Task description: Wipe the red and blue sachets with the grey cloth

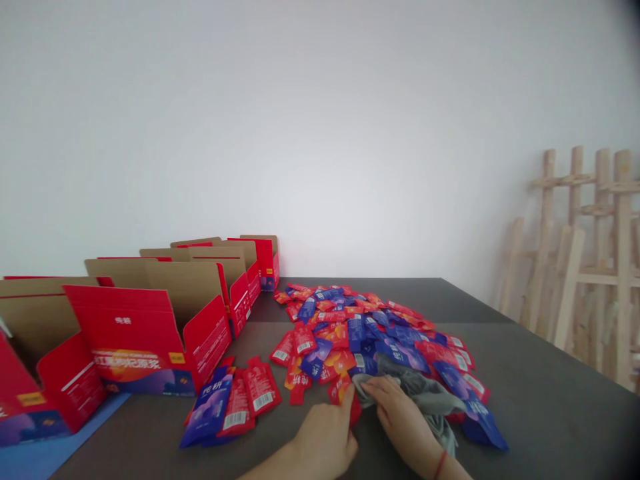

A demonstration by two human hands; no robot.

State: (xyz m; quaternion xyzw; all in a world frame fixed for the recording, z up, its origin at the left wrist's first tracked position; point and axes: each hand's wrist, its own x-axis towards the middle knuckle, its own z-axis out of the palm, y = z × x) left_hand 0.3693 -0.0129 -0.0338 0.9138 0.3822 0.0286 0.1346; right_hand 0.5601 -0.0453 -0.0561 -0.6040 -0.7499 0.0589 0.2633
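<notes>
My left hand [323,437] is closed on a small red pouch [341,385], its index finger lying along the front of the packet. Just to the right, my right hand [397,419] has its fingers on a crumpled grey cloth [430,393], bunched and partly under the palm. The cloth rests against the near edge of a heap of red and blue pouches [355,330]. To the left of my hands lies a smaller group of pouches, with a blue pouch [210,407] beside red ones [263,387].
Open red cartons with brown insides, such as this near carton [135,333], stand in a row along the left. Blue sheet [95,427] lies under the nearest ones. The dark table [545,407] ends at a white wall. Wooden easels [575,267] stand at the right.
</notes>
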